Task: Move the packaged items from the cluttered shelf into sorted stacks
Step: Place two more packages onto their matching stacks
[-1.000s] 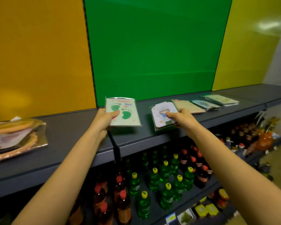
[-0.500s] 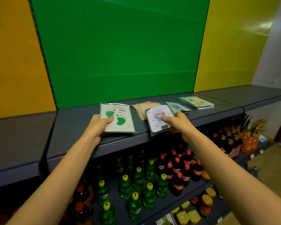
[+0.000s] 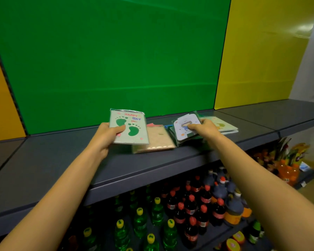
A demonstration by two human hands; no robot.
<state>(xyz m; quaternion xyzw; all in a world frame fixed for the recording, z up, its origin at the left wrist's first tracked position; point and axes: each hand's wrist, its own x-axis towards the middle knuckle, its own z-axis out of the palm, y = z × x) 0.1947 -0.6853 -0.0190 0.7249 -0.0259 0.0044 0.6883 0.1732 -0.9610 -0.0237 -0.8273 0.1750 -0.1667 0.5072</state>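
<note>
Packaged cards are in both hands: the left hand [image 3: 105, 136] has a clenched grip on the footprint card [image 3: 129, 128], thumb on its face, held tilted just above the shelf [image 3: 65, 160] and overlapping the tan packet [image 3: 155, 140] lying beside it. The right hand [image 3: 203, 128] pinches the cartoon card [image 3: 185, 128] over a dark stack [image 3: 190, 141] near the shelf's front edge, long axis running front to back. Farther right lies a pale green stack [image 3: 223, 125]. Bottles [image 3: 188, 205] fill the shelf below.

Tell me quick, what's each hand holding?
Left hand: closed on the footprint card, lifted above the shelf.
Right hand: closed on the cartoon-figure card.
</note>
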